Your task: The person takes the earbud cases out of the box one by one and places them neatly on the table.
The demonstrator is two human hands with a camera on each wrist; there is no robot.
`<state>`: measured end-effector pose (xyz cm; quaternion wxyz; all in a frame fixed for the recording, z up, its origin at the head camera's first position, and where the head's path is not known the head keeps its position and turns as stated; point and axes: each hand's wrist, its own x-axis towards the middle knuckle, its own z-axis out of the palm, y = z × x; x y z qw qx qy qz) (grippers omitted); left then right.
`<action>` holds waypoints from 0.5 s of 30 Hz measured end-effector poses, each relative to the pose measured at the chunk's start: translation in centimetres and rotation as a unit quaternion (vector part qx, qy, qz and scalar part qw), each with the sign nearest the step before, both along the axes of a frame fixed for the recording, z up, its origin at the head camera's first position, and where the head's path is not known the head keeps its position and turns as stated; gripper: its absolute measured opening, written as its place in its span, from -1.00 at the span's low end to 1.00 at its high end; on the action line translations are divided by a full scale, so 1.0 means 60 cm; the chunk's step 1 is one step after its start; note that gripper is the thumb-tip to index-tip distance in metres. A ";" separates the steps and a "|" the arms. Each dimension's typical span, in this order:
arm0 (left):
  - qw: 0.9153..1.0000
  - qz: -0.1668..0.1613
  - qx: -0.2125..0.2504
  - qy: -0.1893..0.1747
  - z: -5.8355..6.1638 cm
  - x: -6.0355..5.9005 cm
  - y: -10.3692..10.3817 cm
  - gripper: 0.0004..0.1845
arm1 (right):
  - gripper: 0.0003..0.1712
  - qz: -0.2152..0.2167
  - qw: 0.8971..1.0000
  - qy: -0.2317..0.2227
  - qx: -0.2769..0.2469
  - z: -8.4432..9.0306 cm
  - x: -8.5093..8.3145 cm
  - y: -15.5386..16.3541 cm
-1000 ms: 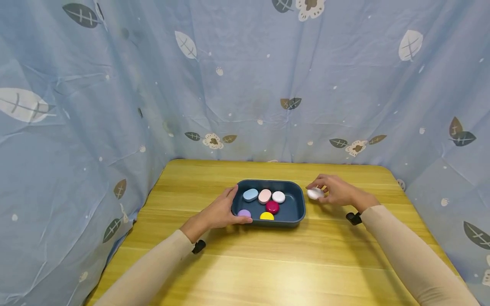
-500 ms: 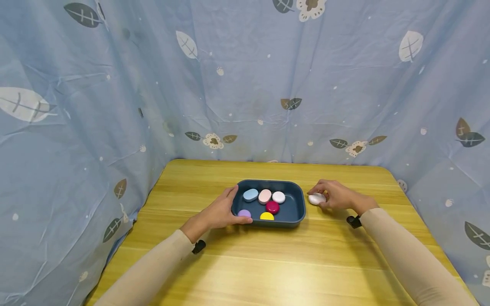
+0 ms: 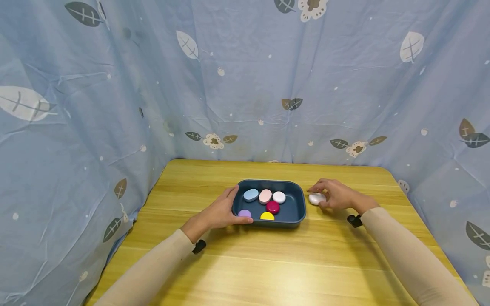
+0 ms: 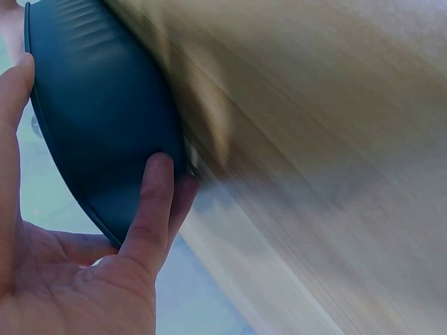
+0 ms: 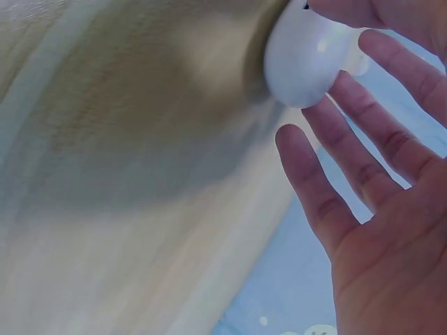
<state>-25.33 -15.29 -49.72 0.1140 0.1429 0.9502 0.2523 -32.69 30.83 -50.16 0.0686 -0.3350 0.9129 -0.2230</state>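
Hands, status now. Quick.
Left hand: holds the tray by its left end.
Right hand: holds the white pebble on the table.

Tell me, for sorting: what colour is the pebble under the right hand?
White pebble; clearest in the head view.

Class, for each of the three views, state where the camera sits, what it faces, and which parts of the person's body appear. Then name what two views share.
Head: worn on the head, looks forward and down at the table; both sleeves, left hand and right hand show.
Left wrist: at the left hand, faces the dark blue tray; palm and fingers show.
Right wrist: at the right hand, faces the white pebble; its fingers show.
Shared: head and left wrist both show the tray held at its left end.
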 end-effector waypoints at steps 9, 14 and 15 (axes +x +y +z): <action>1.000 -0.003 0.000 0.003 -0.002 -0.002 0.000 0.54 | -0.45 -0.007 0.999 0.033 0.006 0.036 0.002 -0.020; 1.000 -0.002 0.000 0.001 -0.001 -0.001 -0.001 0.54 | -0.41 -0.011 0.998 0.057 0.015 0.058 0.003 -0.047; 1.000 -0.003 0.000 0.002 -0.002 -0.001 -0.001 0.54 | -0.40 -0.009 0.998 0.059 0.016 0.064 0.004 -0.055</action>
